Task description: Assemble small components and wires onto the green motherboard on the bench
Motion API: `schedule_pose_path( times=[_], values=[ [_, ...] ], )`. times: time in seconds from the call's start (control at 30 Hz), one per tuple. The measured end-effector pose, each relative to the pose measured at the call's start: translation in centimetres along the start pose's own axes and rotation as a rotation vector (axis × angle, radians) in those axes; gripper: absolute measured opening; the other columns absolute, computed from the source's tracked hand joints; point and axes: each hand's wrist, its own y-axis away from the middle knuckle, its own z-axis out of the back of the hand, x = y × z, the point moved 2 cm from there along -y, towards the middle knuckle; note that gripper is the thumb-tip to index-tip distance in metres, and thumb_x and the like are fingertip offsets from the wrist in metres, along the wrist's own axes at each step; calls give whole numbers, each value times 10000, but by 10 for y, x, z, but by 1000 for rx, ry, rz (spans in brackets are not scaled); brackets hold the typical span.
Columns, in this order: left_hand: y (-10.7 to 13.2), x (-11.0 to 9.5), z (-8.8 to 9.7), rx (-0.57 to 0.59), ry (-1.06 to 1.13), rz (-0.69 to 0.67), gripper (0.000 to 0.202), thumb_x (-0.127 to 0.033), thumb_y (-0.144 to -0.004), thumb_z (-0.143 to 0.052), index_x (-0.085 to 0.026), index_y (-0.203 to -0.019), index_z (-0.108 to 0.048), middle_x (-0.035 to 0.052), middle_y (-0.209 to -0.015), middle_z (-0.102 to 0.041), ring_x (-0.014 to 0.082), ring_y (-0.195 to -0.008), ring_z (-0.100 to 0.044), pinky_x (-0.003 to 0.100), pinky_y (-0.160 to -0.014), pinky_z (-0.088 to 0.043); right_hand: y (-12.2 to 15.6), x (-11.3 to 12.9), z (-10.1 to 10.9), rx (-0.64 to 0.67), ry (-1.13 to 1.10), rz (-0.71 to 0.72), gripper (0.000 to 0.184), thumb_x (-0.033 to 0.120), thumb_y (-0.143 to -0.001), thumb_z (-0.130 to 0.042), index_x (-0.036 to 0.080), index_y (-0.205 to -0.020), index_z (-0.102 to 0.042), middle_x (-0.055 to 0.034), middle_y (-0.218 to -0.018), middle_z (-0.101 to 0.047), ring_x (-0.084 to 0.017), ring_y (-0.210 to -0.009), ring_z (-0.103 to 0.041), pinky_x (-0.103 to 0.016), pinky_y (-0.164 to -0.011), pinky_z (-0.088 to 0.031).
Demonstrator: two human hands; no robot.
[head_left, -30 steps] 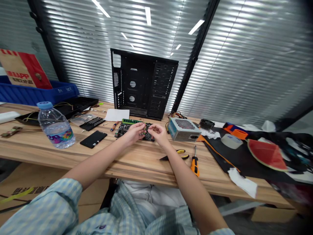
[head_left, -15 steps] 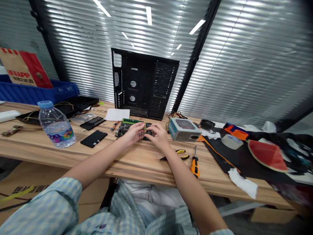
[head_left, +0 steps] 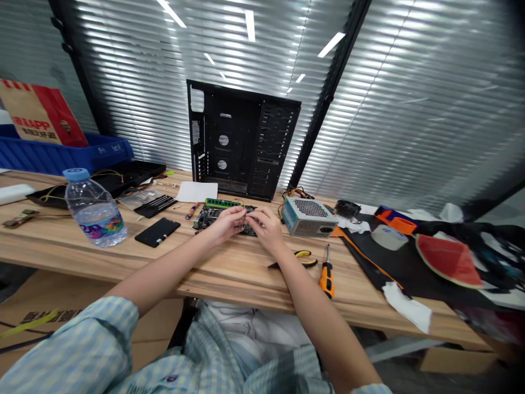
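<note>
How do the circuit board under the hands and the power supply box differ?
The circuit board is dark and lies flat; the power supply box is silvery and stands taller. The left hand and right hand partly hide the circuit board, while nothing covers the power supply box. Both rest on the wooden table.

Left hand (head_left: 228,224) and right hand (head_left: 267,227) are blocking part of the motherboard (head_left: 208,215); can't tell what, if anything, they're pinching, too small. Right forearm (head_left: 315,306) is crossing the yellow-handled pliers (head_left: 308,264), hiding their middle. Left edge is cropping the paper bag (head_left: 39,112) and blue bin (head_left: 61,158); bin wall is hiding the bag's base. Water bottle (head_left: 100,216) is masking part of the black tray (head_left: 141,171). Power supply (head_left: 309,216) is covering some cables (head_left: 302,192). Bottom edge is cutting off the plaid sleeves (head_left: 82,345).
</note>
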Motion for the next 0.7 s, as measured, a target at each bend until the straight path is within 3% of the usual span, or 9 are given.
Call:
schedule_pose_path(
  times=[0.2, 0.5, 0.7],
  values=[
    [1, 0, 0, 49, -24, 59, 291, -202, -600, -788, -150, -789, -573, 5, -767, -616, 129, -699, -629, 216, -611, -473, -2, -2, 1, -111, -112, -89, 165, 333, -876, -542, 229, -866, -670, -55, -861, -602, -186, -786, -572, -308, -703, -466],
    [1, 3, 1, 125, -104, 93, 260, -214, -606, -774, -135, -744, -568, 40, -808, -632, 160, -715, -648, 251, -665, -483, -2, -2, 1, -117, -127, -134, 178, 349, -870, -545, 223, -846, -669, -49, -846, -611, -178, -749, -572, -303, -681, -468],
    [2, 4, 0, 167, -117, 114, 245, -224, -633, -751, -138, -738, -547, 15, -745, -599, 154, -708, -632, 276, -683, -488, -2, -4, 0, -115, -112, -111, 167, 325, -867, -551, 216, -861, -677, -55, -876, -605, -180, -808, -583, -294, -683, -485]
  ],
)
